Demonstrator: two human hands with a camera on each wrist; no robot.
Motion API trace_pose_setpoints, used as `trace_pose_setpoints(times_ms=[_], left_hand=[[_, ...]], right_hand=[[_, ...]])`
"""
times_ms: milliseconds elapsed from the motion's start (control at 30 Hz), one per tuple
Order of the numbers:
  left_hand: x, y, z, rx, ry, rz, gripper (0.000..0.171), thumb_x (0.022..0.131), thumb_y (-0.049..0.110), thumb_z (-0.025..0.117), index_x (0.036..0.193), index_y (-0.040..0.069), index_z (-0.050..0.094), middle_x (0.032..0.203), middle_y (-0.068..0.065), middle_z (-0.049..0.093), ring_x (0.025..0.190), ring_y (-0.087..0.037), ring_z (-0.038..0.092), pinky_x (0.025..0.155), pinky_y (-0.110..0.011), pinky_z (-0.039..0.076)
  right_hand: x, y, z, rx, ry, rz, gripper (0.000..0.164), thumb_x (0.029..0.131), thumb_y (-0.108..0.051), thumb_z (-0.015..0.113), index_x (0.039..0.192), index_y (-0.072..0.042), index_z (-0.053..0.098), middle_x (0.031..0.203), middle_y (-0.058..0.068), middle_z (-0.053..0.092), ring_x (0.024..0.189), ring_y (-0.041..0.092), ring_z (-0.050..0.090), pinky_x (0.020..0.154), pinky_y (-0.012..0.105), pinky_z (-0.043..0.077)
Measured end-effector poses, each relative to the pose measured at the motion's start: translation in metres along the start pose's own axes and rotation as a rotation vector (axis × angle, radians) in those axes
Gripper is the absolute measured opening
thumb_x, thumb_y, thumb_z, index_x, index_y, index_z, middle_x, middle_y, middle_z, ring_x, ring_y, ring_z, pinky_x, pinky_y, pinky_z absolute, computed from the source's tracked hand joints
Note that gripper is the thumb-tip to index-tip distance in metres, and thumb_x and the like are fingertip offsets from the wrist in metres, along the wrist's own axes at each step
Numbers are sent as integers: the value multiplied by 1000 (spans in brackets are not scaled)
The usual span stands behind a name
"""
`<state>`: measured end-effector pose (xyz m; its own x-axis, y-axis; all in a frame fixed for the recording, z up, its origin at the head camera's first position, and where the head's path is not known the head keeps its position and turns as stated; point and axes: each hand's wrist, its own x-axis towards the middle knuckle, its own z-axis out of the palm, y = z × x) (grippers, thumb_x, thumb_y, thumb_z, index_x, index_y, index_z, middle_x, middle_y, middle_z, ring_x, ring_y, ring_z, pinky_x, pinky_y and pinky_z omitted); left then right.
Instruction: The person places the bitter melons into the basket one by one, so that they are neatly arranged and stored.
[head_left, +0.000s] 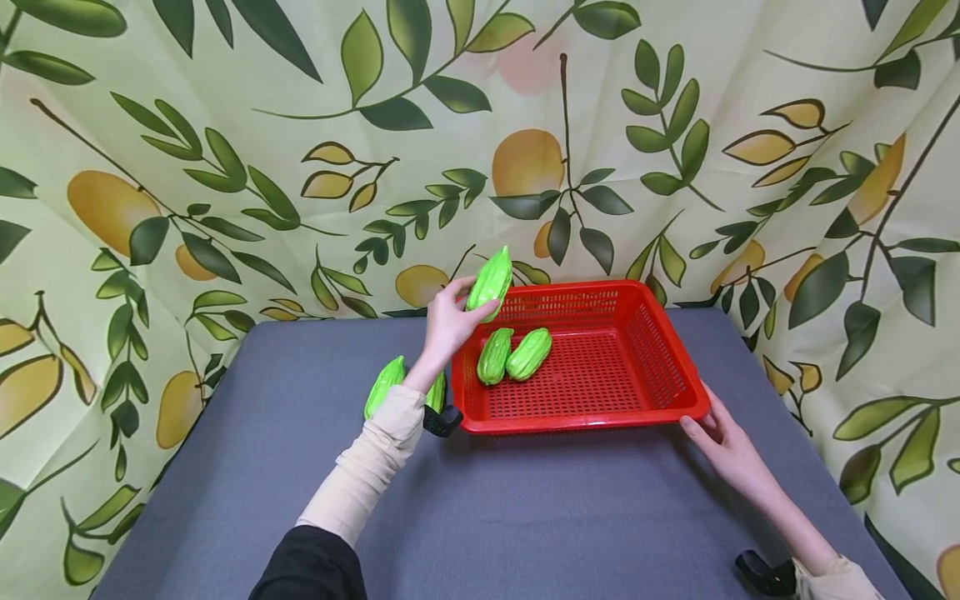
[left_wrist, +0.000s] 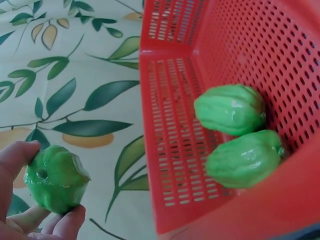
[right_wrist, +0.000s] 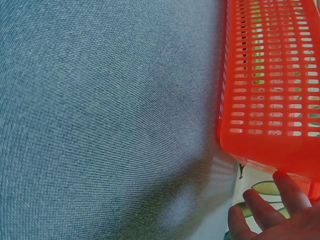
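My left hand [head_left: 448, 323] grips a light green ribbed gourd [head_left: 491, 285] between thumb and fingers, raised above the back left corner of the red plastic basket [head_left: 671, 350]. The left wrist view shows the held gourd's [left_wrist: 55, 179] stem end, outside the basket wall. Two similar gourds [head_left: 495, 357] lie side by side at the basket's left end. On the table, left of the basket, another gourd [head_left: 386, 386] and one more [head_left: 437, 392] are partly covered by my left forearm. My right hand [head_left: 720, 437] touches the basket's near right corner; its fingers [right_wrist: 263, 211] look fairly straight.
A grey-blue cloth covers the table [head_left: 570, 517]. Behind and around it hangs a curtain [head_left: 285, 167] printed with leaves and fruit. The basket stands toward the table's back edge, with slotted walls and a perforated floor.
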<state>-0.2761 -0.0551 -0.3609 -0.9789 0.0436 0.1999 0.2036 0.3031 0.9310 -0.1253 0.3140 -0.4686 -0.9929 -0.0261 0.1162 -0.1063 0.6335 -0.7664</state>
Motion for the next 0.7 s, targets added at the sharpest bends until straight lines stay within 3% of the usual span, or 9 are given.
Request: trace_pose_setpoints(times_ms=[33, 100, 167, 200, 267, 333, 700], left_hand=[[1, 0, 1, 5, -3, -3, 53, 80, 15, 75, 127, 3, 56, 128, -17, 58, 114, -27, 62, 87, -38, 55], [2, 0, 4, 21, -10, -3, 53, 80, 16, 76, 127, 4, 56, 128, -17, 59, 114, -26, 62, 87, -37, 55], [4, -1, 7, 37, -17, -2, 53, 80, 17, 76, 128, 4, 56, 128, -17, 59, 113, -26, 63, 86, -36, 55], [4, -1, 8, 46, -21, -3, 54, 80, 17, 76, 128, 5, 56, 128, -16, 58, 113, -26, 63, 85, -36, 56], [6, -1, 11, 61, -27, 3, 54, 80, 18, 76, 128, 5, 56, 128, -16, 58, 113, -26, 63, 84, -35, 56], [6, -1, 13, 73, -33, 7, 53, 79, 19, 76, 127, 6, 57, 128, -15, 59, 112, -26, 63, 84, -35, 56], [14, 1, 26, 169, -71, 30, 56, 79, 24, 77, 128, 8, 57, 126, -14, 61, 110, -24, 64, 81, -34, 56]], right_hand=[[0, 0, 0, 0, 2, -2, 73, 96, -20, 55, 154, -19, 11, 136, 30, 47, 100, -35, 31, 91, 50, 47], [0, 0, 0, 1, 5, -8, 73, 95, -20, 55, 154, -19, 12, 136, 30, 47, 100, -35, 31, 92, 37, 49], [0, 0, 1, 4, 6, -8, 73, 95, -19, 55, 154, -19, 12, 136, 30, 47, 101, -35, 31, 92, 38, 48], [0, -1, 1, 14, 5, -7, 73, 95, -19, 55, 154, -19, 11, 136, 31, 46, 100, -35, 31, 94, 47, 47], [0, -1, 1, 31, 5, -6, 73, 95, -19, 55, 154, -18, 11, 136, 32, 45, 100, -36, 30, 96, 53, 44], [0, -1, 1, 45, 3, -4, 73, 96, -18, 55, 154, -18, 10, 137, 33, 44, 100, -36, 29, 89, 69, 35], [0, 0, 1, 60, 1, 5, 73, 96, -19, 54, 154, -18, 9, 137, 34, 43, 99, -37, 28, 90, 71, 33]])
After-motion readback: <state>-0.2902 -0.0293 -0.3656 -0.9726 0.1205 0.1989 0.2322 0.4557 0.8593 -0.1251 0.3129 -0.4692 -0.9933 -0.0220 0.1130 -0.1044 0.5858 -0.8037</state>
